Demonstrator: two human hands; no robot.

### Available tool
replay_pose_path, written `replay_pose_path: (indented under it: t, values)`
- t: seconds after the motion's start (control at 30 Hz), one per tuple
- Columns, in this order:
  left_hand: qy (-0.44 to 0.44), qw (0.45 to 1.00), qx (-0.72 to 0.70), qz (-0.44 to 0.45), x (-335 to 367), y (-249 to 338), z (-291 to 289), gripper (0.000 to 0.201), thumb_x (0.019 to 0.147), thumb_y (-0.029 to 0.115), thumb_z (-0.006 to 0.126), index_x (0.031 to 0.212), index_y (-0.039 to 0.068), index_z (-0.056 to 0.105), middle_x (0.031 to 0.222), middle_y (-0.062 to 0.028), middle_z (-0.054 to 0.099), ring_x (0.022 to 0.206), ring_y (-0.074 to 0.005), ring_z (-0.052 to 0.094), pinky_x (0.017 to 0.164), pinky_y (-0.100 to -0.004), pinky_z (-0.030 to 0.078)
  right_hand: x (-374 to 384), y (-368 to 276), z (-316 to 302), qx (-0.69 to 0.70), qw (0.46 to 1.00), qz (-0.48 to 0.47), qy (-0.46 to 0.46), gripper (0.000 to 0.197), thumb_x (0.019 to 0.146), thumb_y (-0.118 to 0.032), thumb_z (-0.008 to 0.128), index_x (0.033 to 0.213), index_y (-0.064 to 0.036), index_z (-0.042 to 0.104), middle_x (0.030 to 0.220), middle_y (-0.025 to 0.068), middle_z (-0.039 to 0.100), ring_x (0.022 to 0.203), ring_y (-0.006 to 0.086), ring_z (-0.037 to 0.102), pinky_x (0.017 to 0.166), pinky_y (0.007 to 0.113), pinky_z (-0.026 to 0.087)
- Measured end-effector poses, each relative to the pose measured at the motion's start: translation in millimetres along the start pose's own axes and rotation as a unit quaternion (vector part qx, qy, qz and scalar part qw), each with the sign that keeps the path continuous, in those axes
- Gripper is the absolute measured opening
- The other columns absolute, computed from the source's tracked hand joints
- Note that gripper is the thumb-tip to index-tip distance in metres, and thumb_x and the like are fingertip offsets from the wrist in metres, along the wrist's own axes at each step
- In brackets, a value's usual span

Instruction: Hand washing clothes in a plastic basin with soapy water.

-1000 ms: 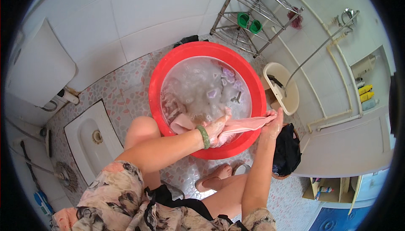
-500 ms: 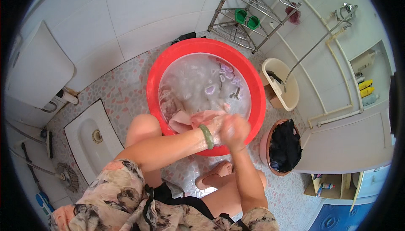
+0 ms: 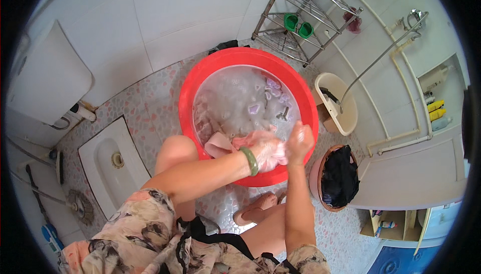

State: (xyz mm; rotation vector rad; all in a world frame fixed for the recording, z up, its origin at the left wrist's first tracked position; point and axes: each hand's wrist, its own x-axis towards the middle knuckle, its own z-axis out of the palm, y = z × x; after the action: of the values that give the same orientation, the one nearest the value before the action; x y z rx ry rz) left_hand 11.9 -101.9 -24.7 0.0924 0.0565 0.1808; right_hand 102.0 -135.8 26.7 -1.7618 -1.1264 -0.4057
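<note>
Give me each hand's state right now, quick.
Left hand: closed, holding the pink cloth over the red tub.
Right hand: closed in a fist, holding the same cloth beside the left.

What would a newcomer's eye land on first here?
Probably the big red basin of cloudy water, mid-picture on the speckled floor. Over its near side, the left hand and right hand grip pink cloth. A green bangle circles the left wrist.
</note>
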Motion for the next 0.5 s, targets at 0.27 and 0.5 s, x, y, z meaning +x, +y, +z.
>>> replay_pose_path:
  t: [0.27,0.5]
  values:
    - [0.133,0.989,0.055,-0.032,-12.3,21.1,28.2,0.018,0.085,0.022,0.047,0.085,0.005,0.053,0.085,-0.0095,0.059,0.068,-0.0141,0.058,0.055,-0.0198,0.047,8.2,-2.2,-9.4,0.282,0.913,0.284,0.079,0.032,0.082,-0.016,0.052,0.054,-0.0063,0.038,0.049,-0.0013,0.036,0.045,0.0092,0.034,0.040,0.026,0.028]
    - [-0.135,0.979,-0.051,-0.141,6.6,0.8,-67.8,0.022,0.087,0.021,0.040,0.079,0.007,0.055,0.086,-0.0079,0.058,0.079,-0.0135,0.057,0.066,-0.0263,0.049,-46.9,-84.6,1.7,0.182,0.949,-0.222,-0.134,0.020,0.073,-0.009,0.055,0.057,-0.0055,0.044,0.055,0.0100,0.043,0.046,0.0254,0.042,0.042,0.035,0.033]
